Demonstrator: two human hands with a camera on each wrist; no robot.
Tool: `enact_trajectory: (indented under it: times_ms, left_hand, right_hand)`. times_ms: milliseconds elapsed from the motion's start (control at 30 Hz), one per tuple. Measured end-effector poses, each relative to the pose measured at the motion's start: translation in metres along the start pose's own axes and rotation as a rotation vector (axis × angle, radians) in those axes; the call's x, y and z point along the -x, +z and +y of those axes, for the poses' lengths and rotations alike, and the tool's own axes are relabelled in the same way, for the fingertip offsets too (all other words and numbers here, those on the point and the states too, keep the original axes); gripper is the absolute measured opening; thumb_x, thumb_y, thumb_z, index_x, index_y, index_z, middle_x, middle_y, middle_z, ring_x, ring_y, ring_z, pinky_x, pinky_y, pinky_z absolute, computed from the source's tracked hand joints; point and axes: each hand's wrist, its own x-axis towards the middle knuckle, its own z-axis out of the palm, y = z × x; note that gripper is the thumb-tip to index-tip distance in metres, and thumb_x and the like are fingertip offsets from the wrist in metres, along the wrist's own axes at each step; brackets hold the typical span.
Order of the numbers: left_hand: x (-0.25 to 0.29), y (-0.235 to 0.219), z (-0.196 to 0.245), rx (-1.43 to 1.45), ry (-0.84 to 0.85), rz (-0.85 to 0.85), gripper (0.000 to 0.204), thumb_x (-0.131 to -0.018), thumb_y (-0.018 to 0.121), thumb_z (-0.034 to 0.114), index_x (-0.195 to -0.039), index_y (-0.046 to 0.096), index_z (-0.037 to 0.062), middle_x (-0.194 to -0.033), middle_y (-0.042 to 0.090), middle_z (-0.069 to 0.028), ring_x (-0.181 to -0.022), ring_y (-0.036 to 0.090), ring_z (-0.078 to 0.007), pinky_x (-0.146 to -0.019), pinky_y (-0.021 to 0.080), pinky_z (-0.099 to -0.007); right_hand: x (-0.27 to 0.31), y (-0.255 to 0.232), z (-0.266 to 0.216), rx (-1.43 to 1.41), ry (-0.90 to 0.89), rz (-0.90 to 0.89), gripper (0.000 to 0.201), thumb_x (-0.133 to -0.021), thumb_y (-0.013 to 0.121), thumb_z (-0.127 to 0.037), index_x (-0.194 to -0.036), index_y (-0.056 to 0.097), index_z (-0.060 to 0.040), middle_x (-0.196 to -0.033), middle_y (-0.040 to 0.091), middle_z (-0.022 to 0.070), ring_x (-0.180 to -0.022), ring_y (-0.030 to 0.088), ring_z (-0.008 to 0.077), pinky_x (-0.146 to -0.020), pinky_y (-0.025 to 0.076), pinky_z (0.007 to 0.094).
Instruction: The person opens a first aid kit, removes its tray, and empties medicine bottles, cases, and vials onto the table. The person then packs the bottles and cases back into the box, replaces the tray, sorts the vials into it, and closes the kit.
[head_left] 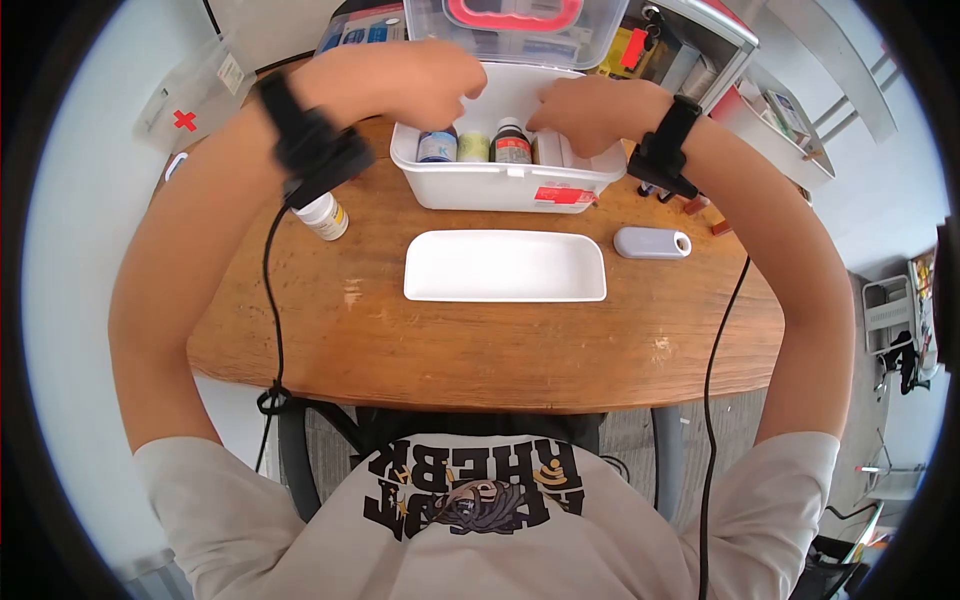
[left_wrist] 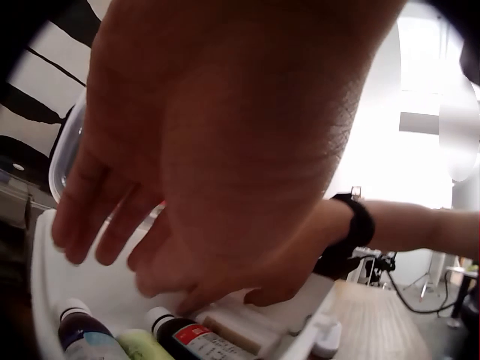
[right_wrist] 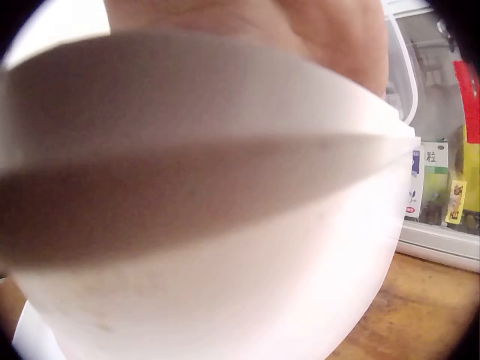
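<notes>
Where both hands [head_left: 432, 85] [head_left: 592, 112] reach, the white box [head_left: 465, 188] lies beneath.

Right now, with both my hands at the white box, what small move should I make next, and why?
I'd probably bring your left hand to the white bottle on the table: that hand seems to hold nothing, and the bottle sits outside the white box, which has room and holds other bottles.

The box [head_left: 470, 190] is showing plain white, its front sticker [head_left: 563, 195] red, the lid handle [head_left: 515, 22] pink. The tray [head_left: 505, 267] is displaying white. The table [head_left: 500, 350] is exhibiting brown wood grain. The dark bottle [head_left: 512, 148] is bearing a red-and-white label.
</notes>
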Motion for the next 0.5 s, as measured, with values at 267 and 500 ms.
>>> enact_trajectory:
  times_ms: [267, 500]
  left_hand:
    - [-0.052, -0.006, 0.016, -0.092, -0.283, -0.602, 0.039, -0.077, 0.064, 0.02, -0.111, 0.067, 0.0023, -0.106, 0.067, -0.0173, -0.094, 0.065, -0.0304, -0.078, 0.051, -0.0409]
    - [-0.062, 0.022, 0.008, -0.086, -0.337, -0.562, 0.033, -0.084, 0.051, 0.025, -0.099, 0.073, 0.0065, -0.094, 0.07, -0.0128, -0.081, 0.065, -0.0265, -0.071, 0.051, -0.0378]
  right_hand:
    - [-0.002, -0.009, 0.012, -0.11, 0.032, -0.077, 0.056, -0.073, 0.063, -0.002, -0.128, 0.061, -0.0116, -0.117, 0.064, 0.0141, -0.109, 0.061, 0.0332, -0.089, 0.051, 0.0406]
    - [0.067, -0.022, 0.02, -0.02, -0.011, 0.446, 0.029, -0.075, 0.069, 0.0, -0.103, 0.066, -0.0049, -0.099, 0.061, 0.0108, -0.097, 0.062, 0.0314, -0.082, 0.05, 0.0399]
